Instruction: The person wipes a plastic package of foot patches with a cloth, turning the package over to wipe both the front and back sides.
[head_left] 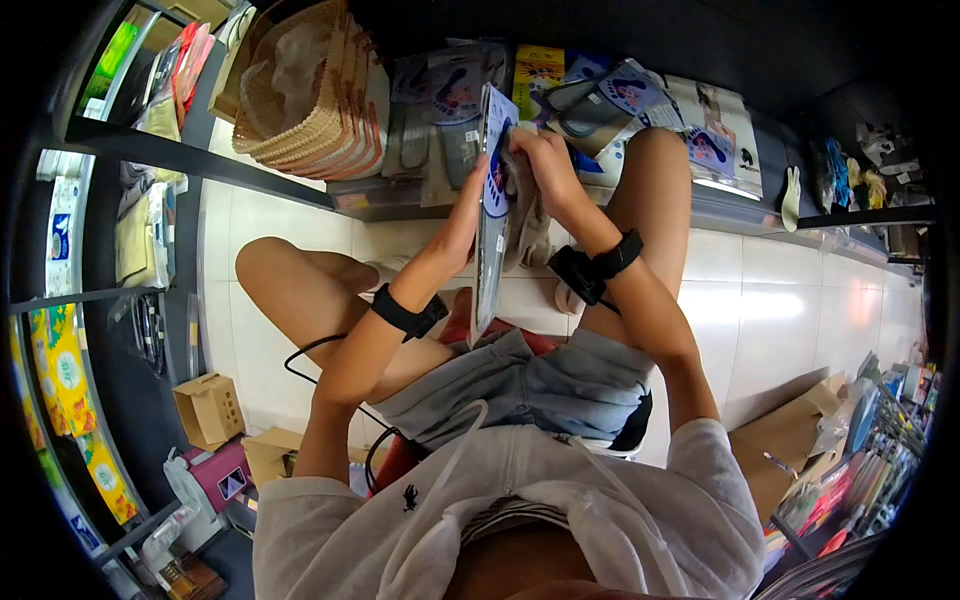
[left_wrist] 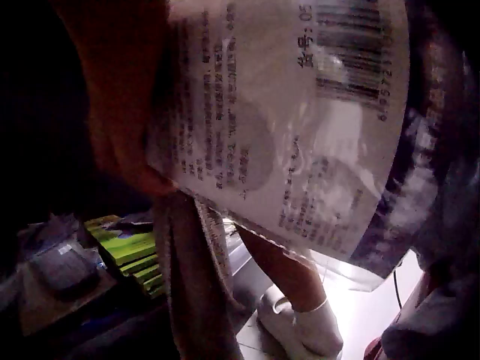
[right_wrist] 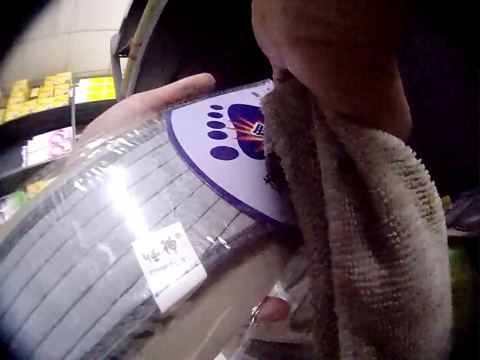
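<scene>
Upright between my hands is a clear plastic pack of grey insoles (head_left: pixel 490 240), its blue-and-white footprint label (right_wrist: pixel 225 139) facing right. My left hand (head_left: pixel 462 222) holds the pack from its back side. The printed back with a barcode (left_wrist: pixel 349 56) fills much of the left wrist view. A greyish-brown towelling cloth (right_wrist: pixel 375 225) hangs from my right hand (head_left: pixel 548 170), which grips it against the label side near the pack's upper end. In the right wrist view the cloth overlaps part of the label.
Other insole packs (head_left: pixel 625 95) lie on the low shelf ahead. Nested woven baskets (head_left: pixel 300 100) stand at its left end. Packed side shelves (head_left: pixel 65 370) line the left. A cardboard box (head_left: pixel 208 410) sits at lower left, with another carton (head_left: pixel 790 440) at right.
</scene>
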